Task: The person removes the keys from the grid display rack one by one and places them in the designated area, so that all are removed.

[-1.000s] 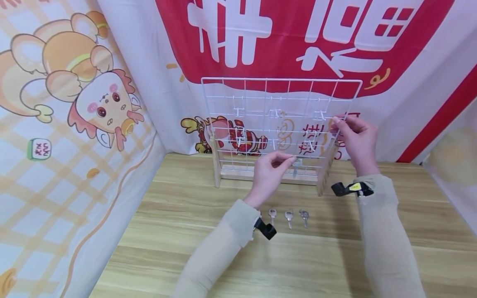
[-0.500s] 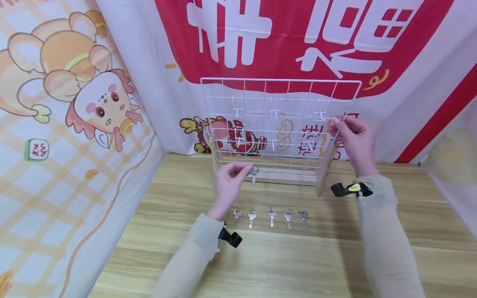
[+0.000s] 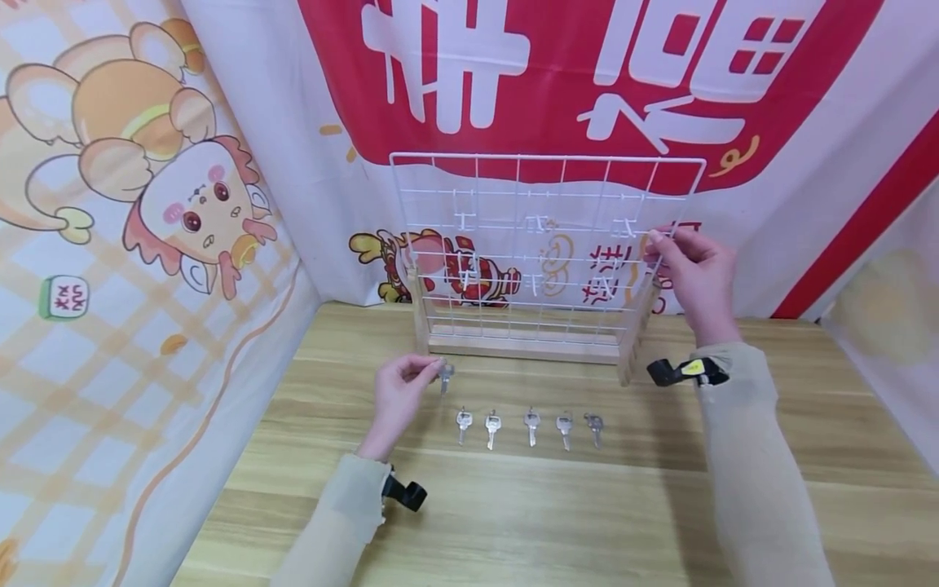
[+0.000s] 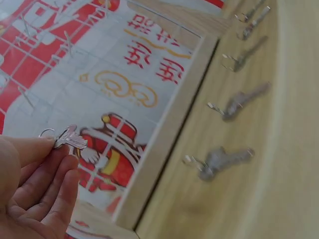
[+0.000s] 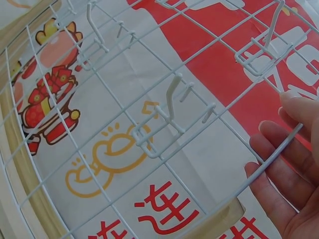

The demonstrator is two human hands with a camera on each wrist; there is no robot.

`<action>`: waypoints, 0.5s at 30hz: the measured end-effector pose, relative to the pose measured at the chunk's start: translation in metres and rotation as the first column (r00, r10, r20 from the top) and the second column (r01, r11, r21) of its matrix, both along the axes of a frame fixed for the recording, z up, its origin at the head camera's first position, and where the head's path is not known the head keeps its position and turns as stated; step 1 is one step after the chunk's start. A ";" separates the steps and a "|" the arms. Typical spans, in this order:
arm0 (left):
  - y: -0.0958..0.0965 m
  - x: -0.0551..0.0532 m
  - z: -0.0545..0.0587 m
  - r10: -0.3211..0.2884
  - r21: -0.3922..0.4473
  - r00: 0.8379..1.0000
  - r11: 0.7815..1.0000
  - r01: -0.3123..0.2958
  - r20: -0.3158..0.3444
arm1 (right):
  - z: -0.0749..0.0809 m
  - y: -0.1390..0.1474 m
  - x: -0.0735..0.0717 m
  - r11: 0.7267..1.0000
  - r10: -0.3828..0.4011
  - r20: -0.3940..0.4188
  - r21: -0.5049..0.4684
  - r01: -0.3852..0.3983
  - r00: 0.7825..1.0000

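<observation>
My left hand [image 3: 396,399] pinches a silver key [image 3: 446,377] between thumb and fingertips, above the table in front of the rack's left foot. In the left wrist view a small ring hangs on that key [image 4: 71,138], while the other fingers lie loosely bent below it. My right hand [image 3: 695,273] grips the right edge of a white wire grid [image 3: 546,156], thumb on one side and fingers on the other. Small white hooks [image 5: 173,107] are clipped to the grid in two rows. Several more keys [image 3: 532,424] with rings lie in a row on the table.
The grid stands upright in a wooden base [image 3: 524,348] at the back of the wood-grain table [image 3: 557,522]. Behind it hangs a printed red and white cloth [image 3: 455,73]. A patterned cloth [image 3: 132,342] borders the left side.
My left hand has moved left and toward me with the key, away from the grid to above the table. The right hand has stayed on the grid's edge.
</observation>
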State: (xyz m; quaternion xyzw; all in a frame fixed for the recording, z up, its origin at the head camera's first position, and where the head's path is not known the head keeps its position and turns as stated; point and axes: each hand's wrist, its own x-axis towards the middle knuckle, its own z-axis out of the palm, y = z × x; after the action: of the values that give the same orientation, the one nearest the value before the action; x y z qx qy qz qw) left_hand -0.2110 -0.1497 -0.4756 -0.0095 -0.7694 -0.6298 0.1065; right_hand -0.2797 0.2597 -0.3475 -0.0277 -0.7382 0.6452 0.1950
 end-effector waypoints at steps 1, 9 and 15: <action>-0.004 0.002 -0.004 -0.003 -0.016 1.000 1.000 0.004 0.025 | 0.000 0.000 0.000 1.000 -0.001 0.002 0.005 0.001 1.000; -0.022 0.017 -0.030 -0.024 -0.153 0.984 0.987 0.052 0.177 | -0.001 0.000 -0.003 1.000 0.002 0.003 0.022 -0.002 1.000; -0.026 0.019 -0.040 -0.022 -0.232 0.977 0.970 0.072 0.212 | -0.001 0.001 -0.002 1.000 -0.006 0.000 0.025 0.006 1.000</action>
State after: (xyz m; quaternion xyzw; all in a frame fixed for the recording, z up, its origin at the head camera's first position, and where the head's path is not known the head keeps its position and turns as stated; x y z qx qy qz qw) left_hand -0.1917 -0.1753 -0.5156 0.0253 -0.8457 -0.5329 0.0087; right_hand -0.2818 0.2606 -0.3488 -0.0274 -0.7461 0.6354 0.1972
